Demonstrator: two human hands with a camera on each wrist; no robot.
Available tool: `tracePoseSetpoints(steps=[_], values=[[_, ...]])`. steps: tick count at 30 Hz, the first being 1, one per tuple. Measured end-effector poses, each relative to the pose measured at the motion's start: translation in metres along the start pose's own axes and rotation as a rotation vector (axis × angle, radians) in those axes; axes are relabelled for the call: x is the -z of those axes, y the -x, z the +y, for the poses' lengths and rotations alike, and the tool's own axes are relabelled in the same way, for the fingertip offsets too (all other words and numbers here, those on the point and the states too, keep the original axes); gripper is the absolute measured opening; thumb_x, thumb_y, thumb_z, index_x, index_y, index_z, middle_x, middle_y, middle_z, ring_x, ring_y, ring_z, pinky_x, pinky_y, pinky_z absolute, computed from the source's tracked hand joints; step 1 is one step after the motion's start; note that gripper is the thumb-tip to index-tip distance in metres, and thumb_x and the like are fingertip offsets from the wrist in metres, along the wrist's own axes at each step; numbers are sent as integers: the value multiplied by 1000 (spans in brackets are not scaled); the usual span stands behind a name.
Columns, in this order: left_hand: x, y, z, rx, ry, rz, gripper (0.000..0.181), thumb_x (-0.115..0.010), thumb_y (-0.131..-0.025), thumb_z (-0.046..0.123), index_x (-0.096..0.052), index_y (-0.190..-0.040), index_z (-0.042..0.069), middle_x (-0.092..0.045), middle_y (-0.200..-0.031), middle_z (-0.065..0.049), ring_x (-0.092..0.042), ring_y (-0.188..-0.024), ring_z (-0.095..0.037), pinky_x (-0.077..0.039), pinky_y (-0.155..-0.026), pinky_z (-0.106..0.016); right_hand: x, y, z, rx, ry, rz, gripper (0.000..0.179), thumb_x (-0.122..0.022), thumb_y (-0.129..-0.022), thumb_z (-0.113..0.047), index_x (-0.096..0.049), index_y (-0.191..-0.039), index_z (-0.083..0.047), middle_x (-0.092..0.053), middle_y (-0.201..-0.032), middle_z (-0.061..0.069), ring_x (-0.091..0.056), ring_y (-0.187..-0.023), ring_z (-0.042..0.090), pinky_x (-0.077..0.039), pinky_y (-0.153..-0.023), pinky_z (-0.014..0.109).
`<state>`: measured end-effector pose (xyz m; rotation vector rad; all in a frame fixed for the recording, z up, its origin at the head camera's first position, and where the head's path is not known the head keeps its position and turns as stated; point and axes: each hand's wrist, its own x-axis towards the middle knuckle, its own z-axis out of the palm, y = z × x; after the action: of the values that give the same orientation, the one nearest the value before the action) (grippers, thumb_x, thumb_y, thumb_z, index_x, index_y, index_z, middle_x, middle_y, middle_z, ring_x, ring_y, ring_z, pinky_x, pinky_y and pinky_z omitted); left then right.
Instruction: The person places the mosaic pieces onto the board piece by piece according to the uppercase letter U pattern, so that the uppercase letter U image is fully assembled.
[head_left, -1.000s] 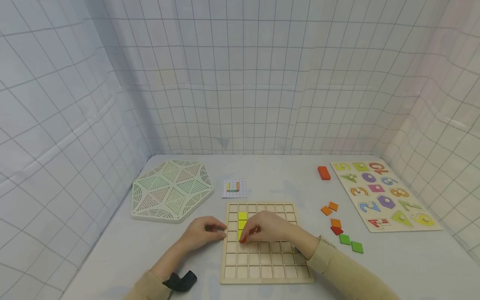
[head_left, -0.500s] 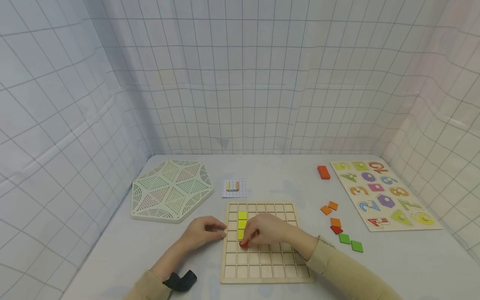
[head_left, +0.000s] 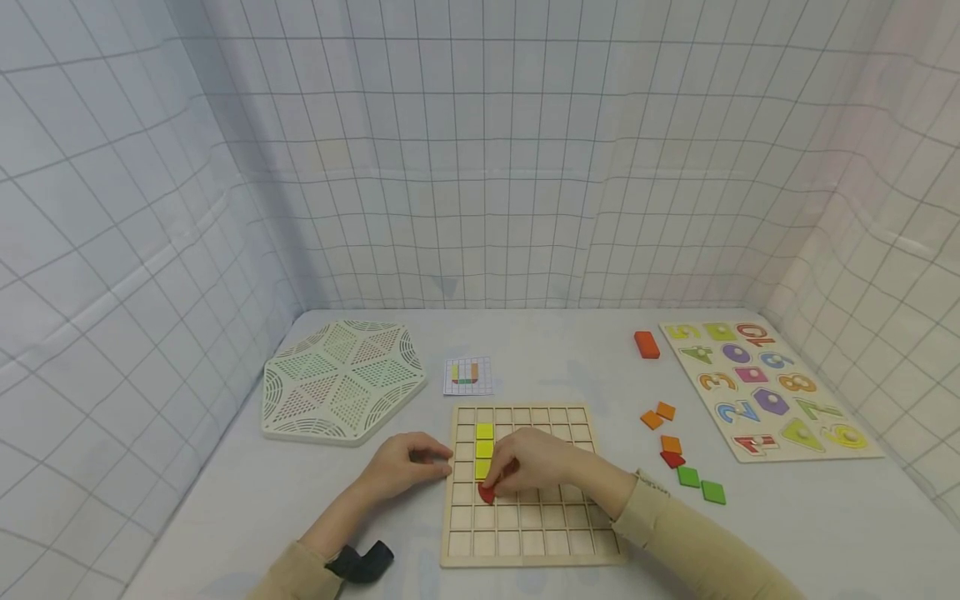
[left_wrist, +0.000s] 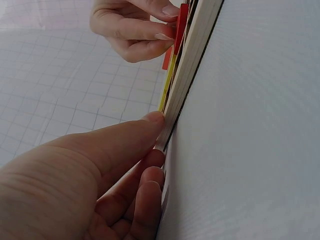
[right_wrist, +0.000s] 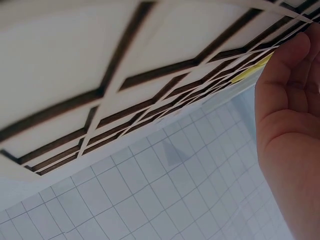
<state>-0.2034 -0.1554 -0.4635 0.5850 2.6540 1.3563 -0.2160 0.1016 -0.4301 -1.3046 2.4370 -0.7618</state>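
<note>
My right hand [head_left: 534, 460] pinches a red tile with a curved edge [head_left: 487, 493] between thumb and fingers over a wooden grid board [head_left: 517, 560]. The tile lies right at the cell below a column of three yellow square tiles [head_left: 484, 449]. In the left wrist view, the red tile [left_wrist: 181, 29] stands tilted against the board's surface, fingertips on it. My left hand [head_left: 408, 467] rests beside the board, its thumb and fingertips touching the left edge [left_wrist: 192, 60]. In the right wrist view, the right hand's [right_wrist: 292, 100] fingertips are partly out of frame.
Loose orange tiles [head_left: 652, 420], a red tile [head_left: 672, 459] and green tiles [head_left: 713, 492] lie right of the board. A pattern card [head_left: 468, 377] lies behind it. A hexagonal plate [head_left: 345, 383], red block [head_left: 647, 345] and number puzzle [head_left: 765, 392] stand farther out.
The right hand has moved slightly toward the person with the red tile, from the lowest yellow tile to the cell below. The red tile now shows more. The left hand has stayed still.
</note>
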Motion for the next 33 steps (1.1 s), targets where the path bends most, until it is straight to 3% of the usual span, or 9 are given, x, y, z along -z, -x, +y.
tracePoseSetpoints(steps=[8, 18, 33], values=[[0, -1, -1, -7, 2, -1, 20, -75, -78, 29, -72, -95, 18, -59, -79, 7, -52, -72, -13, -42, -64, -26, -2, 0, 0, -33, -13, 10, 15, -76, -79, -19, -75, -95, -18, -60, -79, -19, -51, -69, -3, -43, -65, 16], [1, 0, 1, -1, 6, -6, 20, -75, -78, 29, -72, -95, 18, -60, -79, 7, -52, -71, -13, -42, -64, -25, -10, -1, -1, -97, 8, 29, 26, -79, -73, -42, -67, -87, -23, -57, -76, -16, -51, -69, 0, -44, -63, 17], [0, 0, 0, 6, 6, -6, 20, -75, -79, 29, -72, -95, 18, -60, -80, 6, -53, -72, -14, -42, -64, -26, -9, 0, -2, -144, -27, 5, 23, -79, -74, -37, -67, -87, -22, -56, -73, -16, -51, -65, 0, -44, -60, 18]])
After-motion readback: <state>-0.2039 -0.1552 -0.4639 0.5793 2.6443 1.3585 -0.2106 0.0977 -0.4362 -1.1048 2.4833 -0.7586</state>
